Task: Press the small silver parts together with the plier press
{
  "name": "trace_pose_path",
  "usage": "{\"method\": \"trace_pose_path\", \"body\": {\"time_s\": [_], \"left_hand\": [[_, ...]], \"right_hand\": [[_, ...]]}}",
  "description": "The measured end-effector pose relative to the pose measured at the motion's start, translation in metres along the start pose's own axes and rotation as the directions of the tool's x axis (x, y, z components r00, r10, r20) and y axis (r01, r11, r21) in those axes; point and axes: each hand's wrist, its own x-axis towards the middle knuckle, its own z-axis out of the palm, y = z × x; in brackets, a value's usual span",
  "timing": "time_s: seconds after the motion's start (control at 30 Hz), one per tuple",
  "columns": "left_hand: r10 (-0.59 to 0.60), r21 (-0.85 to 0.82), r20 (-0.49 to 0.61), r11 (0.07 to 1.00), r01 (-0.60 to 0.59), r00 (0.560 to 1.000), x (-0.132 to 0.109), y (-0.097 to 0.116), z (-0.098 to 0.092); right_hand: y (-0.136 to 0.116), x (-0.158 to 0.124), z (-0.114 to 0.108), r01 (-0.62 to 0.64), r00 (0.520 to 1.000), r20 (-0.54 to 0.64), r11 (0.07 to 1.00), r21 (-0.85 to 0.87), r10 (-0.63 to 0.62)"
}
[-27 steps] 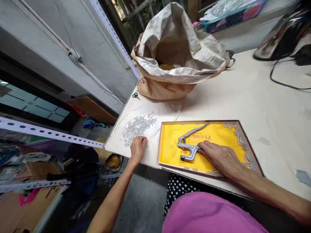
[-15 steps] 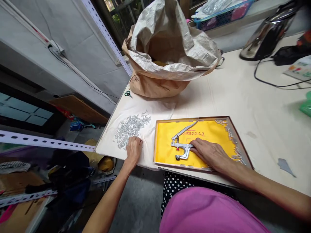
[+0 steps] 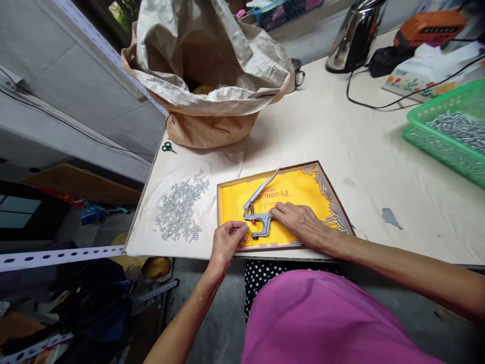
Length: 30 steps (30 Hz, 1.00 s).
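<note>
Left hand (image 3: 226,241) pinched together, right hand (image 3: 297,221) gripping pliers (image 3: 266,223), cream tabletop (image 3: 314,129), sack (image 3: 212,127), grey wall (image 3: 106,96)

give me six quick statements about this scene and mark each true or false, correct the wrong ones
1. The right hand is on the metal hand tool. True.
2. The left hand is buried in the pile of small metal pieces. False: it is at the tray, its fingertips close to the hand tool.
3. The pile lies to the left of the tray. True.
4. The lining of the tray is blue. False: it is yellow.
5. The scissors lie open-handed on top of the sack. False: they lie on the table, left of it.
6. The green basket holds metal pieces. True.
</note>
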Motion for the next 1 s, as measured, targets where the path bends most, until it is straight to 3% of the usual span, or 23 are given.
{"method": "trace_pose_path", "body": {"time_s": [0.33, 0.6, 0.8, 1.0], "left_hand": [[-0.128, 0.081, 0.046, 0.989, 0.124, 0.991, 0.01, 0.002, 0.011], [-0.247, 0.243, 0.074, 0.944, 0.222, 0.966, 0.014, 0.015, 0.011], [-0.276, 0.331, 0.103, 0.916, 0.229, 0.956, 0.02, 0.019, 0.01], [-0.245, 0.342, 0.098, 0.919, 0.199, 0.964, 0.018, 0.015, 0.009]], "right_hand": [[0.002, 0.001, 0.016, 0.03, 0.995, -0.099, 0.999, -0.014, -0.031], [0.003, 0.007, 0.021, 0.032, 0.984, -0.174, 0.998, -0.058, -0.041], [0.009, 0.01, 0.01, 0.007, 0.989, -0.147, 1.0, 0.003, -0.007], [0.04, 0.03, -0.009, 0.096, 0.978, -0.186, 0.995, -0.025, -0.099]]}}
